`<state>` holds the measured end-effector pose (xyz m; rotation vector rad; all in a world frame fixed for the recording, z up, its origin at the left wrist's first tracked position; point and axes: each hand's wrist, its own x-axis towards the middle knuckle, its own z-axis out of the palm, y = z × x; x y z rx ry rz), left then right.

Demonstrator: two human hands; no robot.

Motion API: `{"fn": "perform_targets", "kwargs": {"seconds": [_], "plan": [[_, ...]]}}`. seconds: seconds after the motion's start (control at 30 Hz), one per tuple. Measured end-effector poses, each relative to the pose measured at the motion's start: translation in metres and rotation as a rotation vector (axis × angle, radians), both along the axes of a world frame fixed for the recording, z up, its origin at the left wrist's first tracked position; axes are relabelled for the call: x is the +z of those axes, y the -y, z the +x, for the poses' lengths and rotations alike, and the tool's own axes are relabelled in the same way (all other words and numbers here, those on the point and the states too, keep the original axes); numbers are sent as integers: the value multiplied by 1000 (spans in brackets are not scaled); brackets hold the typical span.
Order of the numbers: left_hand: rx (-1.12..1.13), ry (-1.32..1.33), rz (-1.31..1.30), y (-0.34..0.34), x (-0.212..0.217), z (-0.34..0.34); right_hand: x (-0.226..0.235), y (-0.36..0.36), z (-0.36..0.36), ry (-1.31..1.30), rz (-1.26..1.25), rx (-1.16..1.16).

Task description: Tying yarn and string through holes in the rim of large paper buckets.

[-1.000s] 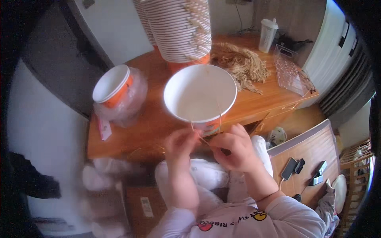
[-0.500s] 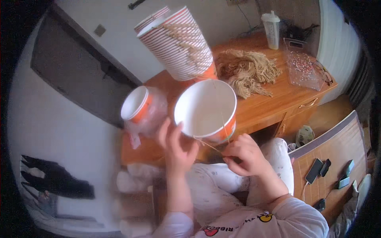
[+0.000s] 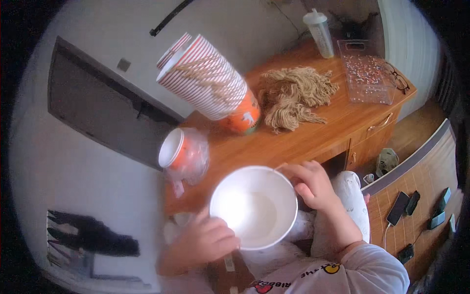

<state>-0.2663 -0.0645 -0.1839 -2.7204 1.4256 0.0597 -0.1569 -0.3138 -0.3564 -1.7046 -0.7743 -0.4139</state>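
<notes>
Nearer the person's lap (image 3: 267,258) than half a second ago, the white-lined bucket (image 3: 262,210) now stands tipped in front of the worktop (image 3: 279,142). I see the left hand (image 3: 211,239) grasping its near-left side; whether the right hand (image 3: 313,185), fingers curled at the far-right rim, pinches anything, I cannot tell. I judge it light, smooth and easily dented, so I'd hold it by the stiffer rim.

Hands (image 3: 211,239) at a bucket (image 3: 259,210) — white inside.
</notes>
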Motion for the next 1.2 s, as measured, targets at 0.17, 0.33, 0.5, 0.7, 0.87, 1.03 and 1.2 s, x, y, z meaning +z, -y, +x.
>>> {"fn": "perform_targets", "kwargs": {"seconds": [0.17, 0.33, 0.5, 0.7, 0.87, 1.03, 1.2], "plan": [[13, -36, 135, 18, 28, -1, -15, -19, -2, -528, 381, 333], [101, 254, 320, 17, 70, 8, -33, -21, 4, -518, 674, 462], [74, 908, 473, 37, 144, 38, -47, -4, 13, -532, 725, 270], [52, 1163, 496, 66, 217, 134, -49, 1, 15, -481, 708, 101], [150, 955, 424, 39, 229, 209, -43, 2, 8, -464, 669, 67], [537, 583, -30, 8, 215, 239, -36, 11, 5, -448, 570, 25], [570, 366, -230, -45, 195, 263, -33, 14, 7, -483, 604, 61]]}}
